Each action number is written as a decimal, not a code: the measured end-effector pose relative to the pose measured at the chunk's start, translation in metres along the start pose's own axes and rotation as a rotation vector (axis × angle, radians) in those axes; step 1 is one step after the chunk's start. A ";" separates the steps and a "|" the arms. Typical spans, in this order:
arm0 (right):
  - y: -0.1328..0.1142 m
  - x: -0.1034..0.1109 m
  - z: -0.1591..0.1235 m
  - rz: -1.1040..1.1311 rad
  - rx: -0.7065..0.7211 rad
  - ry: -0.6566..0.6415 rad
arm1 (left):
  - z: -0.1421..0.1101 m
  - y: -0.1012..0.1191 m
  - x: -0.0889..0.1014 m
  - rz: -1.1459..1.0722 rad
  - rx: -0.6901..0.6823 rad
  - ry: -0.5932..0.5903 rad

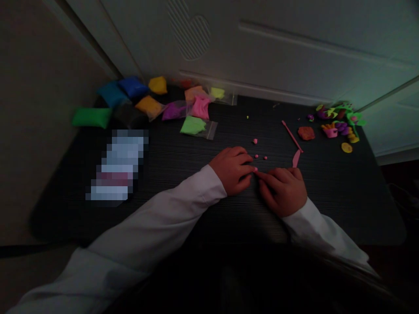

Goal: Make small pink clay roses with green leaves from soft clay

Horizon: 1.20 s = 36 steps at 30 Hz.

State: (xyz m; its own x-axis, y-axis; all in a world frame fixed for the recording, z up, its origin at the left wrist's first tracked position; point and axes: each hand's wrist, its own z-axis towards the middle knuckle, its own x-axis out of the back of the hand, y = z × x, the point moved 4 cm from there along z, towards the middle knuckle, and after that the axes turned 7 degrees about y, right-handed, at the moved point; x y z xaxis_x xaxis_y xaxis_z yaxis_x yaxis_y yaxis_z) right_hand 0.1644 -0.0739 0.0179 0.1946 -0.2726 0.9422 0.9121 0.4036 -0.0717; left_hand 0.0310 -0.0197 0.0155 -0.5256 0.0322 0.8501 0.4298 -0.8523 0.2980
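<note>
- Right hand (284, 190): index finger extended to a small pink piece (255, 169) on the dark table (327, 209), other fingers bent; cannot tell whether anything sits under the palm.
- Left hand (231, 171): palm down, fingers slightly parted, tips beside the same piece; cannot tell if they grip it.
- The pink piece lies between the two hands, apparently mid-shaping.
- Just beyond: two tiny pink bits (256, 156) and a larger pink lump (255, 141), separate, unjoined.
- Pink knife-shaped tool (296, 158) near the right hand, pink stick (292, 136) past it; neither in use.
- Farther right: flat reddish slab (306, 133), then a cluster of coloured models (331, 131), which look already shaped.
- Far left: coloured packets (173, 110), several visibly still full of material.
</note>
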 end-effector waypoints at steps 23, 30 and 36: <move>0.001 -0.001 0.001 -0.038 -0.039 -0.024 | 0.001 0.002 0.001 0.019 -0.012 -0.022; 0.002 -0.002 0.000 -0.048 -0.036 0.000 | 0.001 0.002 0.001 0.015 -0.022 -0.001; 0.003 0.000 0.000 -0.046 -0.051 0.008 | 0.001 0.002 0.001 0.019 -0.023 -0.009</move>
State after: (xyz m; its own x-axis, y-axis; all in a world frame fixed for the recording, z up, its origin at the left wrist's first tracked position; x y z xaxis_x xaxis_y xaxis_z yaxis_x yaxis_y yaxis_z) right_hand 0.1668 -0.0726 0.0179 0.1550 -0.2965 0.9424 0.9373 0.3456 -0.0455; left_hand 0.0320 -0.0206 0.0177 -0.5110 0.0202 0.8593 0.4228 -0.8645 0.2718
